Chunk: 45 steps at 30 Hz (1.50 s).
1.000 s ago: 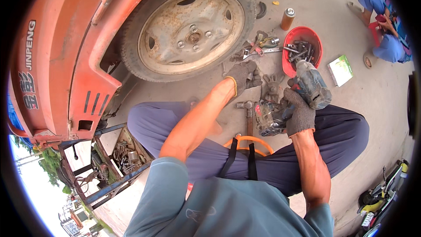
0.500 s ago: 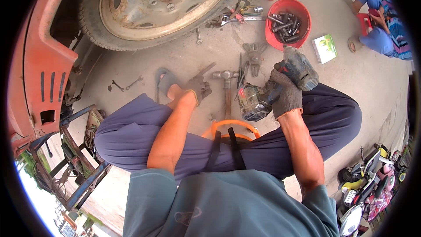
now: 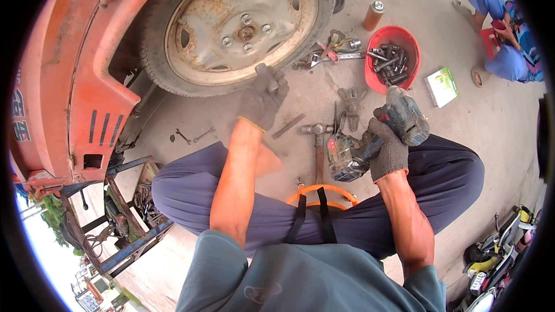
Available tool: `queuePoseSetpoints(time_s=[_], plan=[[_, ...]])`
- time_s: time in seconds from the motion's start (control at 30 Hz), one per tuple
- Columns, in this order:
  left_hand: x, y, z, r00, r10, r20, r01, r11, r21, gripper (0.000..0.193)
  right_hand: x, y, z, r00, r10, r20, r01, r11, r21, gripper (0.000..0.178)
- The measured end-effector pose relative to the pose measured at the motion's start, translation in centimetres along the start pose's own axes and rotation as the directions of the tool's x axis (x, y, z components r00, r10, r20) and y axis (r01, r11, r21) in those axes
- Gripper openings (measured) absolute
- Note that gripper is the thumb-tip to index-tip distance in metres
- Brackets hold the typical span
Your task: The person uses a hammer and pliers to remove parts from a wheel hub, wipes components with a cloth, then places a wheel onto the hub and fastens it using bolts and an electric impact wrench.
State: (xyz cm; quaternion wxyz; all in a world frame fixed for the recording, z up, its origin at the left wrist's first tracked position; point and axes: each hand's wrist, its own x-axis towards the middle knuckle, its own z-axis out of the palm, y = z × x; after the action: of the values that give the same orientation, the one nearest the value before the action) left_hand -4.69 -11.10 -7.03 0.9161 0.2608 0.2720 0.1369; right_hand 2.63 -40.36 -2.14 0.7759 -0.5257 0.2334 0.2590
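Observation:
My right hand (image 3: 386,153), in a dark knitted glove, grips the handle of a cordless impact wrench (image 3: 407,117). Its battery end points left and the head sits above my right thigh. My left hand (image 3: 263,101), also gloved and blurred, reaches to the lower edge of the wheel (image 3: 243,8) with curled fingers. A dark, stubby shape shows at its fingertips, too smeared to name. On the ground beside that hand lies a flat metal bar (image 3: 288,126). A hammer (image 3: 318,150) lies between my knees, next to a dark three-armed metal piece (image 3: 351,104).
A red helmet-shaped bowl (image 3: 370,72) holds several dark sockets. Near it are an adjustable wrench (image 3: 341,56), a spray can (image 3: 374,16) and a white-green box (image 3: 441,87). An orange vehicle body (image 3: 87,92) stands at left. Another person (image 3: 509,46) sits at far right.
My left hand has moved up and forward from beside the flat bar to the wheel's lower edge. The whole view has shifted; my right hand still holds the impact wrench.

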Motion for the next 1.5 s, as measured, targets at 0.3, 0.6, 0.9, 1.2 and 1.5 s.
queuePoseSetpoints(time_s=[0.3, 0.6, 0.9, 1.2, 1.5], plan=[[3.5, 3.3, 1.1, 0.996, 0.085, -0.023, -0.087, 0.988, -0.125, 0.028, -0.3, 0.2, -0.5, 0.995, 0.096, -0.005, -0.096, 0.993, -0.073, 0.030], [3.9, 3.3, 1.8, 0.947, 0.152, -0.283, -0.113, 0.982, 0.151, 0.023, -0.3, 0.8, -0.4, 0.997, 0.067, 0.039, -0.062, 0.992, -0.107, 0.033], [4.8, 5.2, 0.9, 0.945, 0.052, -0.322, -0.023, 0.995, 0.093, 0.007, -1.8, 1.7, 3.1, 0.969, -0.028, 0.245, 0.094, 0.961, -0.261, 0.030], [-2.8, 7.2, 7.3, 0.984, -0.179, -0.020, 0.169, 0.876, 0.452, 0.017, -1.4, 4.4, 4.6, 0.734, -0.097, 0.672, 0.553, 0.660, -0.509, 0.039], [-5.7, 7.8, 6.5, 0.984, -0.108, 0.138, 0.071, 0.965, 0.252, 0.024, -0.1, 6.5, 5.8, 0.524, -0.131, 0.842, 0.826, 0.319, -0.464, 0.041]])
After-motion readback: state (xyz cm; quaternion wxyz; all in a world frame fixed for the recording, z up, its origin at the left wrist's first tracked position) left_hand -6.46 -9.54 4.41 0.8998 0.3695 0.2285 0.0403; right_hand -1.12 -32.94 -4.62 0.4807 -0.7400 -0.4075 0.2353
